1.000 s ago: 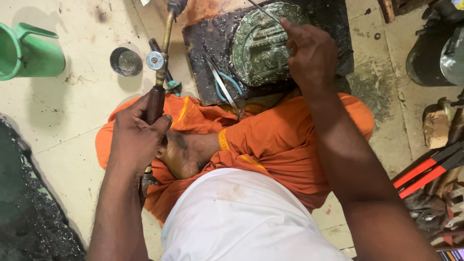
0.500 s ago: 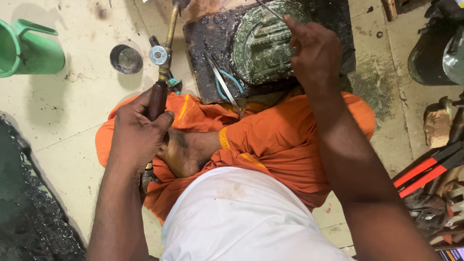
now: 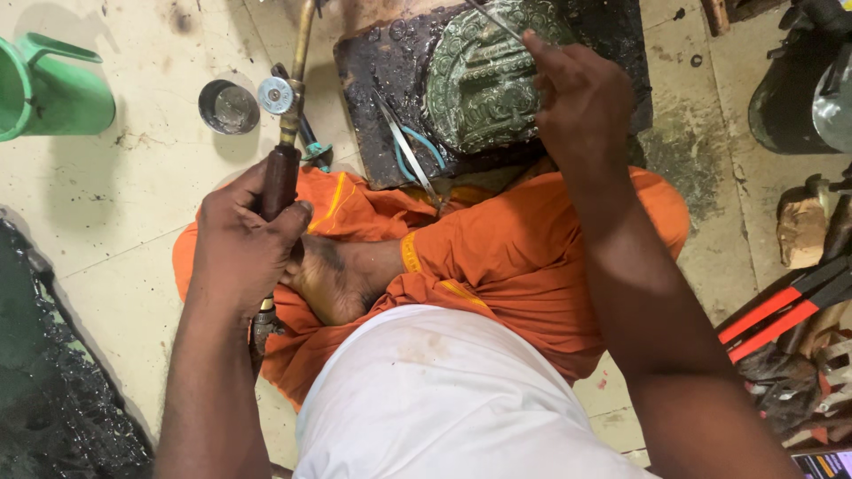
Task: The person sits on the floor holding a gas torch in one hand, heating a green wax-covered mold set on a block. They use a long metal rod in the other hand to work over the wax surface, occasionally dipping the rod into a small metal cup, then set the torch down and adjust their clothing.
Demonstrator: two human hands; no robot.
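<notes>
A green jug stood at the far left on the pale floor, with a small metal cup further right. The left hand was closed around the dark handle of a torch, whose brass tube pointed up toward a dark block. Tweezers lay on that block beside a green embossed plate. The right hand pinched a thin wire over the plate. Red-handled tools lay at the far right.

Green embossed plaque on a black slab; orange cloth; green jug.
</notes>
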